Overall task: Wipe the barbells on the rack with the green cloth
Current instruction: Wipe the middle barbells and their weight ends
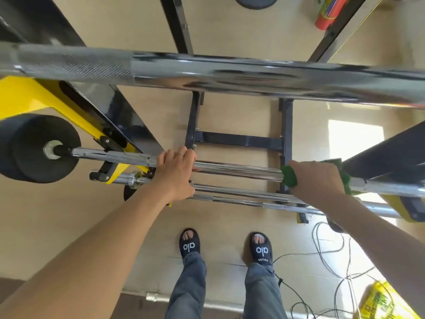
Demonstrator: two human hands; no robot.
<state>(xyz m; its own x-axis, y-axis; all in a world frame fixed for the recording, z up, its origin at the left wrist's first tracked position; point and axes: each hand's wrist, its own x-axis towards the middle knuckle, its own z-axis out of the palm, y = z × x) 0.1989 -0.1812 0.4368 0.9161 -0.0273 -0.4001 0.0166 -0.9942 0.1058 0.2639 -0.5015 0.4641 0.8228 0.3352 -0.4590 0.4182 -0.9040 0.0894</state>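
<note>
Several chrome barbells lie across a yellow and black rack [30, 93]. The nearest, thickest barbell [230, 74] crosses the top of the view. Lower down, a thinner barbell [239, 169] runs from a black weight plate [43, 148] on the left to the right edge. My left hand [177, 171] grips this bar near its middle. My right hand [315, 178] is closed around the same bar further right, with the green cloth [289, 178] wrapped between palm and bar. Two more bars [241, 194] lie just below.
The rack's dark base frame [239, 140] stands on the tan floor beneath the bars. Black cables [331, 245] and a yellow bag [381, 302] lie on the floor at the lower right. A red and yellow cylinder [328, 12] sits at the top right. My sandalled feet stand below.
</note>
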